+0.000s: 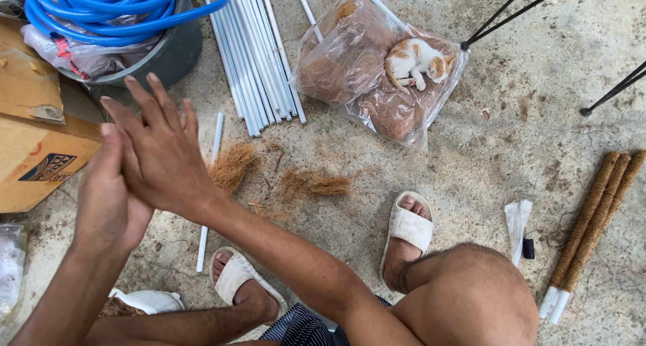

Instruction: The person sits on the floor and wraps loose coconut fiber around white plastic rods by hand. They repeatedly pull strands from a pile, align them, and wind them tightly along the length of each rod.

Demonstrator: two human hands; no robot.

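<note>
A: Identify items at 12 o'clock.
B: White pipes [252, 56] in a bundle; beside them a clear bag of brown fibre [350, 70] with a kitten [417, 62] lying on it.
A: At 10 o'clock?
B: Blue hose [108, 9] coiled over a grey tub [168, 56]; cardboard box [33, 137] adjacent.
A: At 4 o'clock?
B: Three fibre-wrapped poles [592, 225] on the concrete floor [511, 137].

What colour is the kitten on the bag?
The kitten is white with orange patches, seen in the head view.
</note>
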